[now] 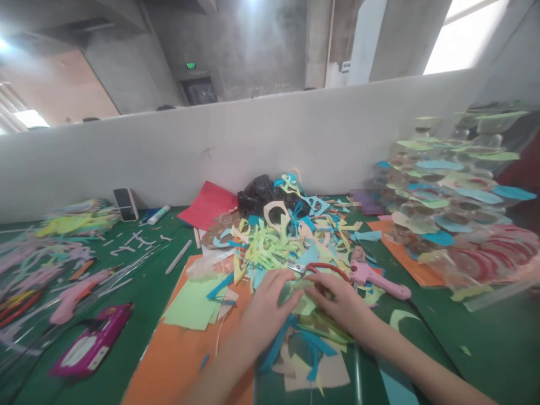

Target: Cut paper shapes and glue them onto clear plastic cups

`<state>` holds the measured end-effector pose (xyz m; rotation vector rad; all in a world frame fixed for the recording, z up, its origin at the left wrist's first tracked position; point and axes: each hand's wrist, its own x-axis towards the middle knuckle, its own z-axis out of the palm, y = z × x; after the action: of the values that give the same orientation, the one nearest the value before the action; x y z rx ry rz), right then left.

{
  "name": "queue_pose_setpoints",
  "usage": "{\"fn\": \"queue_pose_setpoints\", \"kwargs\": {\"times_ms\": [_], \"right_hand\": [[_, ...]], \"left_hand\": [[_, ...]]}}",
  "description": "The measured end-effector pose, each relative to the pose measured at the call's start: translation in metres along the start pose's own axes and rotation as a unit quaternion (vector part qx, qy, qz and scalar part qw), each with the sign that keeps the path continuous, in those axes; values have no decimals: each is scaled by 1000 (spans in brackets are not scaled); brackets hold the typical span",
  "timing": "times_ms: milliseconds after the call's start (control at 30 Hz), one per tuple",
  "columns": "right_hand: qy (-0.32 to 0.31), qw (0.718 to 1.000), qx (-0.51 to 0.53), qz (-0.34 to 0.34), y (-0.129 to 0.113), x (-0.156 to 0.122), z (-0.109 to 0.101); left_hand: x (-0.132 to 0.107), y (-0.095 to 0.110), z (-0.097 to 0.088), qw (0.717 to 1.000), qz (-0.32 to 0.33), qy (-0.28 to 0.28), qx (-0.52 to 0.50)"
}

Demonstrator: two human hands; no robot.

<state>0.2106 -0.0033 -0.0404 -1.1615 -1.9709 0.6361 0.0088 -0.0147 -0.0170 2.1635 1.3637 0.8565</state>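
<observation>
My left hand (272, 301) and my right hand (337, 298) face each other low over the front of a heap of cut paper scraps (270, 244). Between them is a clump of light green paper scraps (306, 304), with the fingers of both hands curled around its sides. Some fingertips are hidden in the paper. Just beyond my fingers lie red-handled scissors (327, 268), partly buried. A pink glue gun (375, 278) rests to the right of my right hand. Blue paper strips (312, 349) and beige pieces lie below my hands.
An orange sheet (169, 354) bears light green squares (196, 304) and a clear plastic bottle (211, 265). At left are another pink glue gun (78, 292) and a magenta box (95, 340). A tiered stack of plastic cups and paper (451, 197) stands right, before a white partition (189, 146).
</observation>
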Motion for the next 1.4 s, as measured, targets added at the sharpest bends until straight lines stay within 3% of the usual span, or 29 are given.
{"fn": "queue_pose_setpoints", "kwargs": {"times_ms": [100, 200, 467, 600, 833, 1100, 1400], "right_hand": [[-2, 997, -52, -53, 4, -1, 3], [-4, 996, -68, -63, 6, 0, 4], [-32, 998, -61, -4, 5, 0, 5], [-52, 997, -35, 48, 3, 2, 6], [-66, 993, -5, 98, 1, 6, 6], [-86, 985, 7, 152, 3, 8, 5], [-95, 985, 8, 144, 4, 7, 8]], "left_hand": [[2, 1, -1, 1000, -5, -15, -19], [5, 5, -3, 997, -41, -36, -53], [13, 9, 0, 974, -190, -18, -124], [16, 4, -1, 957, -226, -42, -178], [25, 6, -10, 945, -252, -88, -191], [21, 0, -15, 948, -224, -112, -198], [16, 2, -10, 954, -212, -109, -181]]}}
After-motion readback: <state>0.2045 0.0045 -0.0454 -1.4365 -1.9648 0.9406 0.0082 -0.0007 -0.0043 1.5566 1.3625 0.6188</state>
